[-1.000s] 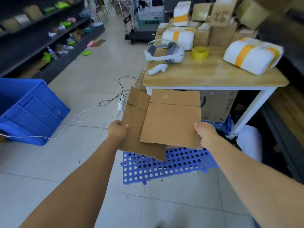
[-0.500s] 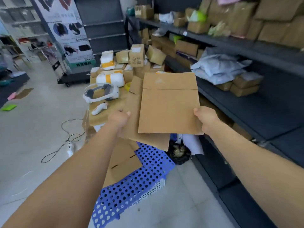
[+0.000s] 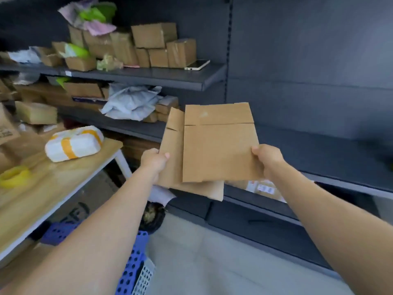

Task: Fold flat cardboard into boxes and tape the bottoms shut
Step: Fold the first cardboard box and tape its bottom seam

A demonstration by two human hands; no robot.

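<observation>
I hold two flat brown cardboard blanks in front of a dark shelf unit. My right hand grips the right edge of the front cardboard blank, which faces me with its flap at the top. My left hand grips the left edge of the rear cardboard blank, which sticks out to the left and below the front one. A yellow tape roll lies on the wooden table at the far left.
A white parcel with yellow tape lies on the table. Dark shelves carry brown boxes, grey mailer bags and a phone. A blue perforated crate and a black bin stand on the floor below.
My view has swung right, from the table and floor to the shelf unit. Both hands kept their grip on the cardboard blanks, which stayed in front of me.
</observation>
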